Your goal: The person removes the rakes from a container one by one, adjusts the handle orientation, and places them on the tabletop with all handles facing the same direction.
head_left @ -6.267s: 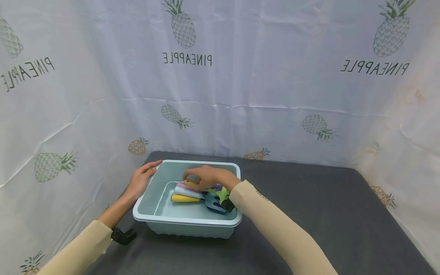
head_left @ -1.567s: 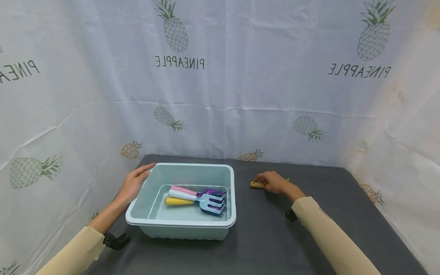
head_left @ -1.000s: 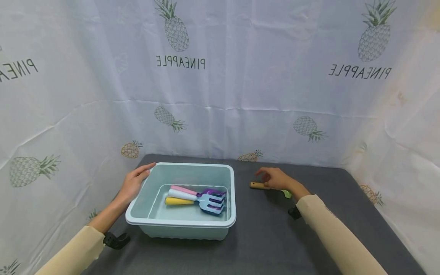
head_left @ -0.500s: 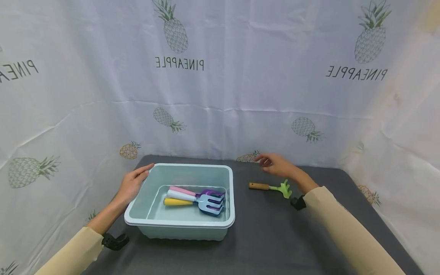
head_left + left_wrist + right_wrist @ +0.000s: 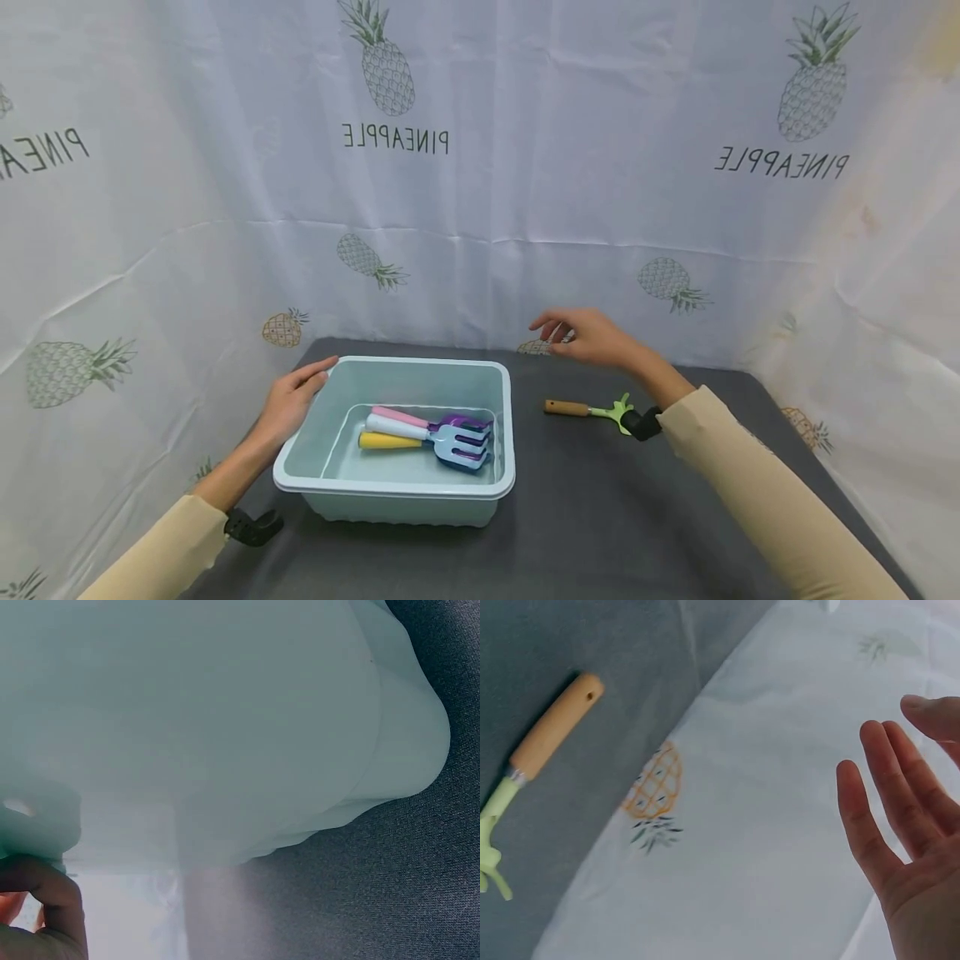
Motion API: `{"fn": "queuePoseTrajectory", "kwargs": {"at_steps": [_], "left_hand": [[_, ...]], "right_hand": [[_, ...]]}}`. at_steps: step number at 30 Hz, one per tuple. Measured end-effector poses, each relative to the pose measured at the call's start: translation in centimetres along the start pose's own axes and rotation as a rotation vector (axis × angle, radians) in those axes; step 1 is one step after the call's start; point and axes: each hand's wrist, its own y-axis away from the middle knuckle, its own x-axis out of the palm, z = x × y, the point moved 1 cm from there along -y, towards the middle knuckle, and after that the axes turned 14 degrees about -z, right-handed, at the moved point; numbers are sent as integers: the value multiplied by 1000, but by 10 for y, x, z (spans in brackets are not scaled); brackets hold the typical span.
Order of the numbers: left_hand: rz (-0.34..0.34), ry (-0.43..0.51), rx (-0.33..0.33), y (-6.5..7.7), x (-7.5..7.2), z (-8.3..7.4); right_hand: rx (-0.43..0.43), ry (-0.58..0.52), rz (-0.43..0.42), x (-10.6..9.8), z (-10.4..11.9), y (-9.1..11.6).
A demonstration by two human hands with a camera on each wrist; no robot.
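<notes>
My left hand (image 5: 291,403) grips the left rim of a pale blue-green plastic tub (image 5: 397,484); in the left wrist view its curled fingers (image 5: 64,900) show at the tub's wall. Inside the tub lie a light blue hand fork (image 5: 459,443), a yellow-handled tool (image 5: 390,441) with a dark blue head mostly under the fork, and a pink-handled tool (image 5: 400,415) with a purple head. Above the back of the table, my right hand (image 5: 588,335) hovers with loosely bent fingers and nothing in it. Below it a green hand rake (image 5: 567,407) with a wooden handle lies on the table.
A dark grey cloth (image 5: 570,517) covers the table. White curtains (image 5: 487,192) printed with pineapples hang behind it and along both sides. Black wrist cameras (image 5: 253,527) sit on both wrists; the right one overlaps the rake's head in the head view.
The right hand took the green hand rake out of the tub, laid it on the table to the right, let go, and rose away toward the back. The left hand stayed on the rim.
</notes>
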Motion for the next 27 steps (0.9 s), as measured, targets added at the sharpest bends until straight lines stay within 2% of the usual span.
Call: {"fn": "queuePoseTrajectory", "kwargs": {"at_steps": [12,20,27], "left_hand": [[-2,7,11,0,-1,0],[-11,-11,13,0,-1,1],[-4,-8,7,0,0,1]], "right_hand": [[-52,-3,83,1,43,-16],[-107,56,130,10,65,-22],[-123,31,184,20,80,-30]]}}
